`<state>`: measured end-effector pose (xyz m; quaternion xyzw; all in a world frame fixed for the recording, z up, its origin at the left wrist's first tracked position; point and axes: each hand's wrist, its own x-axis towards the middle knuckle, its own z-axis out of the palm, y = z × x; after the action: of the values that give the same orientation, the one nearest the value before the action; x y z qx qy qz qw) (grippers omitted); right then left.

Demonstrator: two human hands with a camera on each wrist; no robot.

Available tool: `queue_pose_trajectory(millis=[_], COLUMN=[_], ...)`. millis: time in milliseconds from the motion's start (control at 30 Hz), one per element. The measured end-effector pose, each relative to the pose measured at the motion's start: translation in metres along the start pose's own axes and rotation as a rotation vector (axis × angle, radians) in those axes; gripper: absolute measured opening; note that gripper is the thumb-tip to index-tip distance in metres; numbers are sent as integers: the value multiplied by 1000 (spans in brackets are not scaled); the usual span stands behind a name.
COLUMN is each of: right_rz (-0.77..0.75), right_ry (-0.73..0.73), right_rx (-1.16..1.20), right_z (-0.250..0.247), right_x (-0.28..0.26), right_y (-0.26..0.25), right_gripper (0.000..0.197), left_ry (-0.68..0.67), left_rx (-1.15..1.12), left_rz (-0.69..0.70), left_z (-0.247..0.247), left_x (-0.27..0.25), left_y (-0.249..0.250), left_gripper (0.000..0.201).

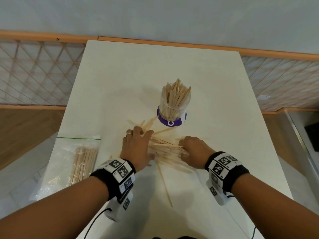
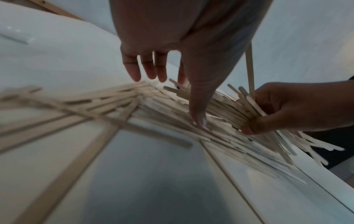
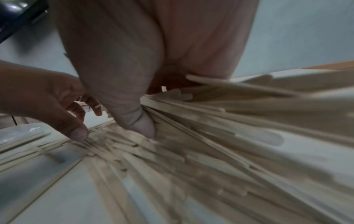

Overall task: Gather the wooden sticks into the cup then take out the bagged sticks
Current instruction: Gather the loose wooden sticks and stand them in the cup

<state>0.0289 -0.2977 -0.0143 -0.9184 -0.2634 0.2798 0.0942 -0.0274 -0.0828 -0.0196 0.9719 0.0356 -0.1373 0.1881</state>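
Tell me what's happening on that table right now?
A person is gathering loose wooden sticks on the white table. The right hand grips a bundle of them, while the left hand lies flat on the pile with straight fingers. The cup behind already stands full of sticks. The bagged sticks lie untouched at the left edge.

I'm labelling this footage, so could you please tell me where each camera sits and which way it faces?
Head: on the head, looking forward and down at the table, cup, bag and both forearms.
Left wrist: under the left hand, looking along its fingers at the loose sticks.
Right wrist: under the right hand, looking at the bundle in its grip.
Shared: each wrist view also shows the other hand.
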Motion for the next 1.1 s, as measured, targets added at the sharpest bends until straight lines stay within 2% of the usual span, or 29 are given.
queue_pose_trajectory(millis=[67, 167, 267, 400, 467, 500, 600, 633, 700, 767, 867, 900, 933, 967, 1000, 1033, 1100], right_rz=[-1, -32, -53, -55, -58, -61, -79, -83, -86, -105, -165, -168, -157, -129, -71, 12, 92], right_ry=[-5, 10, 25, 52, 104, 146, 243, 254, 259, 258, 281, 294, 308, 332, 367, 406, 490], right_rx=[-7, -81, -53, 78, 135, 163, 216, 219, 226, 259, 341, 393, 437, 475, 533, 628, 898], right_z=[-3, -4, -3, -3, -4, -4, -6, -6, -8, -11, -15, -18, -24, -32, -41, -51, -76], right_x=[2, 6, 9, 17, 21, 23, 25, 25, 27, 31, 39, 40, 40, 38, 35, 33, 25], right_y=[2, 2, -2, -9, -14, -15, -18, -19, -26, -35, -47, -48, -48, -49, -49, -50, -55], right_gripper=[25, 24, 27, 30, 32, 32, 31, 32, 28, 27, 25, 22, 19, 17, 21, 30, 50], left_ry=[-73, -157, -153, -66, -76, -97, -180, -166, -97, -63, -128, -141, -124, -87, -48, -44, -157], left_rx=[7, -54, -253, -341, -372, -390, -606, -721, -856, -823, -824, -857, -876, -857, -793, -716, -604], left_rz=[32, 44, 76, 118, 118, 118, 40, -25, -92, -36, 100, 118, 125, 115, 97, 78, 46], left_z=[-9, -13, -19, -31, -39, -45, -65, -71, -77, -79, -77, -78, -79, -80, -80, -80, -75], left_x=[5, 13, 16, 18, 18, 18, 17, 17, 17, 15, 12, 11, 13, 14, 16, 17, 16], left_y=[1, 1, 4, 15, 22, 25, 26, 25, 23, 28, 38, 39, 36, 31, 24, 19, 14], left_gripper=[66, 41, 22, 18, 23, 33, 82, 83, 59, 42, 38, 50, 72, 92, 103, 106, 101])
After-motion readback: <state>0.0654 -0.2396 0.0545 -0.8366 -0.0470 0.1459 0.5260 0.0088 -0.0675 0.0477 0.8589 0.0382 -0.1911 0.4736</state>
